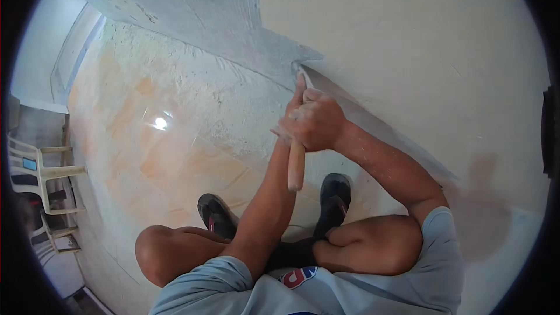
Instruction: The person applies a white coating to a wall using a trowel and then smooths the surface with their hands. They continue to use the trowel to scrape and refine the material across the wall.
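My right hand [319, 121] is wrapped round a tool with a wooden handle [296, 169], whose butt sticks out below the fist. The tool's blade [305, 77] points up to the foot of the wall, and its tip meets the grey coating there. Close against the right hand is my left hand [293, 108], with one finger stretched along the blade; its other fingers are partly hidden, and I cannot tell whether they grip the tool. Grey wet-looking plaster [233, 29] covers part of the wall beside a paler area [396, 35].
The floor [134, 140] has orange-toned patches and whitish dust along the wall's foot. Pale plastic chairs [55, 172] stand at the far left. My two dark shoes [217, 214] are on the floor below my hands, between my bent knees.
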Action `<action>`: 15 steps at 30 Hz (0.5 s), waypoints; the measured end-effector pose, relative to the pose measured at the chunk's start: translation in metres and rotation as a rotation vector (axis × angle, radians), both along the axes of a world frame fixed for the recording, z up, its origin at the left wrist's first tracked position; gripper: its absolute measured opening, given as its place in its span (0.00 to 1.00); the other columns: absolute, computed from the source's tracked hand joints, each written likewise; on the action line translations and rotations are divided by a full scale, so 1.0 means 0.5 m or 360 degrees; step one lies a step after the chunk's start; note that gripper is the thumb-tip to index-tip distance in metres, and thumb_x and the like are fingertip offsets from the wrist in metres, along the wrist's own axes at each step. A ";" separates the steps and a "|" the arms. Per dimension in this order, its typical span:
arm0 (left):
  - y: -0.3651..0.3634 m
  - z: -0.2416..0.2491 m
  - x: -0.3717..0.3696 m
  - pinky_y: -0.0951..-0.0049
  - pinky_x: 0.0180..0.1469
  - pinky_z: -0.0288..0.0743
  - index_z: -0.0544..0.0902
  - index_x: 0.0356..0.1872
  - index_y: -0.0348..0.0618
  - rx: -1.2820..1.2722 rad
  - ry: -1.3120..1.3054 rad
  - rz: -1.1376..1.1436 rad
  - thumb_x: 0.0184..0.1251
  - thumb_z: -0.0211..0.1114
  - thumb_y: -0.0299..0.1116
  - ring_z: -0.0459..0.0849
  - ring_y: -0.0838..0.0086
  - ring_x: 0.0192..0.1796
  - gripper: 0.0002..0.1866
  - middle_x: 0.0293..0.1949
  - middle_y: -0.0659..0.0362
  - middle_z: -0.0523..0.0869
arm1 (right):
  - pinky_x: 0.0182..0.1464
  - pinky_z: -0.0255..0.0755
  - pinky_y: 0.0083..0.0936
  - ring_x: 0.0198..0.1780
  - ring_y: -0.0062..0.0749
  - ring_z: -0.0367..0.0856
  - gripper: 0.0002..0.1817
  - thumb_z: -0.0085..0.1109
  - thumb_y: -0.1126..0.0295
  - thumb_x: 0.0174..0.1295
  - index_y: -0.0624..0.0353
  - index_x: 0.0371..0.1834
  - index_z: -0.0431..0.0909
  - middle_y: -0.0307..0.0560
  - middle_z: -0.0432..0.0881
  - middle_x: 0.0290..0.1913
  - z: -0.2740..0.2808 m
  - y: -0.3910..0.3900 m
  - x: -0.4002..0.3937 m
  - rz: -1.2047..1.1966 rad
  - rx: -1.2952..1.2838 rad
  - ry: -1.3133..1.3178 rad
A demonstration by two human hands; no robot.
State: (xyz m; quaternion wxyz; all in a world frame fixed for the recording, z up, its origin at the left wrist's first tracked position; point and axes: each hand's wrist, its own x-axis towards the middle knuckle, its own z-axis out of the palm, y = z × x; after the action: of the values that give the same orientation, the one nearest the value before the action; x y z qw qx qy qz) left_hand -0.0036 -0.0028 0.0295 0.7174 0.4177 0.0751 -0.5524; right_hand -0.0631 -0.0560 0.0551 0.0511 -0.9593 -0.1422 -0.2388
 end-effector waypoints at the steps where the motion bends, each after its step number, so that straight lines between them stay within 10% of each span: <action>1: -0.007 0.000 0.005 0.76 0.33 0.73 0.85 0.39 0.40 -0.0009 -0.0034 0.0014 0.74 0.73 0.52 0.81 0.78 0.32 0.22 0.34 0.61 0.85 | 0.37 0.72 0.33 0.17 0.40 0.76 0.20 0.67 0.51 0.66 0.45 0.19 0.76 0.40 0.75 0.13 -0.013 -0.008 0.010 0.0021 0.0077 0.0013; 15: 0.008 -0.011 -0.031 0.76 0.33 0.73 0.84 0.38 0.41 -0.0082 -0.0522 0.0232 0.73 0.73 0.53 0.80 0.79 0.31 0.22 0.33 0.62 0.84 | 0.40 0.74 0.36 0.21 0.39 0.82 0.19 0.67 0.50 0.65 0.44 0.19 0.77 0.40 0.78 0.15 0.009 -0.004 -0.007 -0.0016 0.0003 0.0157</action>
State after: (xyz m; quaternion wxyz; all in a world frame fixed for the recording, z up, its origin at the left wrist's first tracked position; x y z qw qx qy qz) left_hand -0.0193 0.0010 0.0243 0.7687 0.4771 -0.0270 -0.4251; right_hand -0.0668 -0.0580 0.0595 0.0577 -0.9705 -0.1345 -0.1915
